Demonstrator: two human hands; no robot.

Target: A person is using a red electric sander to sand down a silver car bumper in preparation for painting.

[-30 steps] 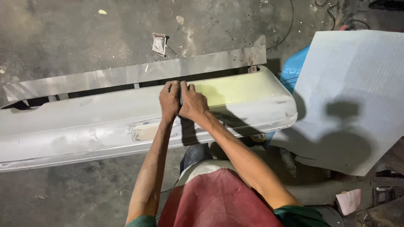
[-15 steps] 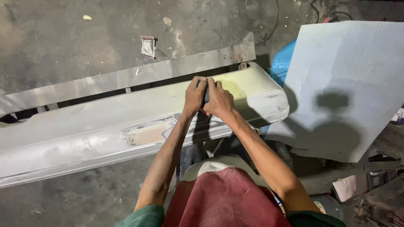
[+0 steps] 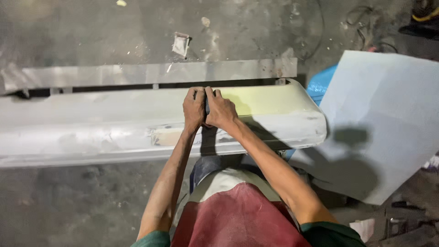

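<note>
A long white car bumper [image 3: 91, 128] lies across the view on the concrete floor, with a yellowish filler patch [image 3: 265, 98] on its right part. My left hand [image 3: 194, 110] and my right hand [image 3: 220, 110] are pressed side by side on the bumper's upper face, just left of the yellow patch. Both are closed over a small dark sanding block [image 3: 206, 106] that shows only as a sliver between them. A bare tan spot [image 3: 165, 137] sits on the bumper's front face below my left wrist.
A long grey metal strip [image 3: 151, 73] lies behind the bumper. A large pale panel [image 3: 379, 119] rests at the right, with a blue object [image 3: 322, 82] peeking out beside it. Scraps of paper [image 3: 180, 44] and cables [image 3: 361, 13] lie on the floor.
My hands, still together on the block, have stayed close to the left edge of the yellow patch while the view shifted; they sit slightly farther from the bumper's right end than half a second ago.
</note>
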